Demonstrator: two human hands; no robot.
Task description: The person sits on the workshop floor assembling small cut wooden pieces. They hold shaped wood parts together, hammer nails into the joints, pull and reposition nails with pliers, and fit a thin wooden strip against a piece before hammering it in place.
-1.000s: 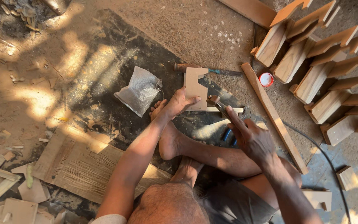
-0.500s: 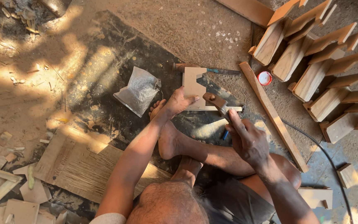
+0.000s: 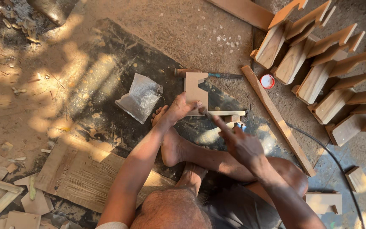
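1. Two hands at work, head view only. Left hand [image 3: 178, 109] lies closed on the near edge of a notched wooden piece [image 3: 195, 90], pinning it to the ground just beyond the person's bare foot [image 3: 169, 140]. Right hand [image 3: 239, 142] is wrapped shut around a thin tool handle [image 3: 210, 118] whose far end is at the near corner of the piece; the tool's head is not readable.
2. Notched piece sits flat, centre of the dark floor patch, touching a thin wooden strip [image 3: 227, 113] on its right.
3. Risk: left fingertips lie right beside the tool's contact point; a slip or glancing stroke would likely catch them. Cause: one-hand hold, no clamp.
4. Risk: the piece could skate on the gritty floor; the toes are close behind it.
5. Surroundings: chisel-like tool [image 3: 210, 75] lies just far of the piece, touching or nearly so; clear plastic bag [image 3: 140, 97] to the left; long wooden batten [image 3: 276, 118] and a red-and-white lid [image 3: 267, 81] to the right.
6. Stacked rows of similar notched pieces [image 3: 323, 72] far right, well apart. Black cable [image 3: 339, 169] trails near right. Ribbed board [image 3: 85, 174] near left.
7. Obstruction: the chisel-like tool and the strip crowd the piece on two sides.
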